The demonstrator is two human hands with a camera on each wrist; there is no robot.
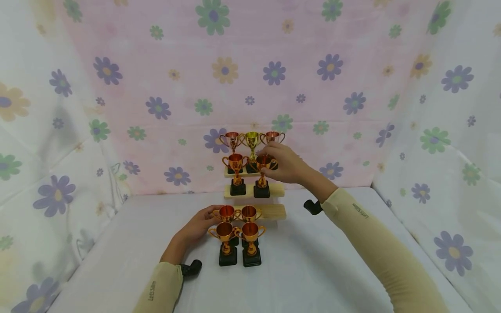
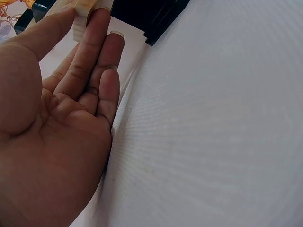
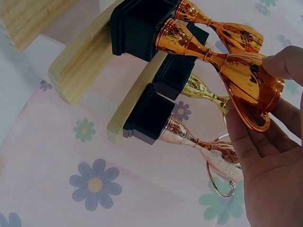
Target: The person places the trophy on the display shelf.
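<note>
My right hand holds the cup of a copper-coloured trophy by its upper part. The trophy's black base stands on the middle step of a small wooden stand. Beside it, to the left, stands a like trophy. Low on the left, my left hand is at the end of the lowest step. In the left wrist view its thumb and index finger pinch the wood, the other fingers lying loosely below.
On the top step stand a yellow-gold trophy and two reddish ones, a left trophy and a right trophy. Several copper trophies are grouped on the white tabletop before the stand. Flowered cloth hangs behind and at both sides.
</note>
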